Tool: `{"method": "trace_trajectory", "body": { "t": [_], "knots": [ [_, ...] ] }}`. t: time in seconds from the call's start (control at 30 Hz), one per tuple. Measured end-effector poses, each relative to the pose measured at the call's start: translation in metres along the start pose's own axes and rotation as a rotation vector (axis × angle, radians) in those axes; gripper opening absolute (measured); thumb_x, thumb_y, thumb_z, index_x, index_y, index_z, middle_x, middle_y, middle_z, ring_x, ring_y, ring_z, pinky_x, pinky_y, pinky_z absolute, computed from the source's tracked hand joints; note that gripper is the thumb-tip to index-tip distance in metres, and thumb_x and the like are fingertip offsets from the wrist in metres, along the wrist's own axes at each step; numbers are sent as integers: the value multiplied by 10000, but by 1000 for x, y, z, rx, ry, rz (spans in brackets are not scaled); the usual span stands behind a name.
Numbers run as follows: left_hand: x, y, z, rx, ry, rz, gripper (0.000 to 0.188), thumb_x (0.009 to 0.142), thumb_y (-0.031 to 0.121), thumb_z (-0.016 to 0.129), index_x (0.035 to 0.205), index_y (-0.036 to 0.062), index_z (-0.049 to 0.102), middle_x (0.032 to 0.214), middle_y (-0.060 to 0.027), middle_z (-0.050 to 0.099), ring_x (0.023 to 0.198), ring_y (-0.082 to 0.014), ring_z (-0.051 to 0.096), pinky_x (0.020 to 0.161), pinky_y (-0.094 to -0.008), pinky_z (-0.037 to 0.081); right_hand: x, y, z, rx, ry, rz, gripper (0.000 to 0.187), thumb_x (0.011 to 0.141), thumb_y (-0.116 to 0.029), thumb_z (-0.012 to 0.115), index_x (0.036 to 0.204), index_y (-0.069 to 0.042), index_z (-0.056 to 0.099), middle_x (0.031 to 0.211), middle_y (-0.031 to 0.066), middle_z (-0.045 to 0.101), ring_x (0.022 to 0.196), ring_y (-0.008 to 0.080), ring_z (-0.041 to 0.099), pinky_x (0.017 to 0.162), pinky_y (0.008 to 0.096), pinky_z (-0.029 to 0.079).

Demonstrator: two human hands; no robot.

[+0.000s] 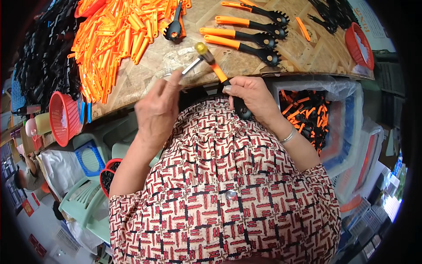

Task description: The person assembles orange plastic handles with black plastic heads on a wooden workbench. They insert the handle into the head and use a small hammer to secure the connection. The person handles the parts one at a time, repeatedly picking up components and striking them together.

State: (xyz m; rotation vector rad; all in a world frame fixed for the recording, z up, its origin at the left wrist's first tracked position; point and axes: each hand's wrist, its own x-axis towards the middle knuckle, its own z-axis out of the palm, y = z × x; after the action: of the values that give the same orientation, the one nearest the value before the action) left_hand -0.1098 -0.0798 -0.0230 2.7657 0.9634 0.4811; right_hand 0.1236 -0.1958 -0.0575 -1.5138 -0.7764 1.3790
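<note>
My left hand is closed round a small mallet with a silver shaft and a yellow see-through head. The mallet's head is at the upper end of a pasta server's orange handle; whether they touch, I cannot tell. My right hand grips that server by its black neck, its dark head hanging down against my patterned clothing. Just beyond, on the table, several pasta servers lie in a row with orange handles to the left. A black server head without a visible orange handle rests near them.
A large heap of orange handles covers the table's left part, beside black pieces. Red baskets stand at both sides. On the right, a plastic-lined crate holds orange and black pieces. Pale green chairs stand at left.
</note>
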Motion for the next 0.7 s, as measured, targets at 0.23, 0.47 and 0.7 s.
{"method": "trace_trajectory", "body": {
  "t": [0.23,0.47,0.7],
  "knots": [
    [-2,9,-8,31,-72,-8,508,924,-29,714,1410,85,616,1078,-133,728,888,-202,718,869,-302,561,1,-3,-2,57,-31,9,158,999,-145,658,934,-12,712,713,22,685,627,58,606,603,198,463],
    [5,-21,-17,-678,312,-193,410,1001,3,617,1411,9,606,875,38,556,707,-44,509,620,-194,408,-45,-24,-108,-391,-257,48,211,954,-172,710,1032,21,743,749,36,697,704,92,648,660,274,509],
    [12,-30,5,-1148,88,-501,371,1066,149,578,1425,56,603,799,56,526,606,-17,438,520,-180,338,-92,-60,-131,-1137,486,-386,230,907,-226,735,985,-10,739,913,142,738,847,316,707,760,389,536]
  ]
}}
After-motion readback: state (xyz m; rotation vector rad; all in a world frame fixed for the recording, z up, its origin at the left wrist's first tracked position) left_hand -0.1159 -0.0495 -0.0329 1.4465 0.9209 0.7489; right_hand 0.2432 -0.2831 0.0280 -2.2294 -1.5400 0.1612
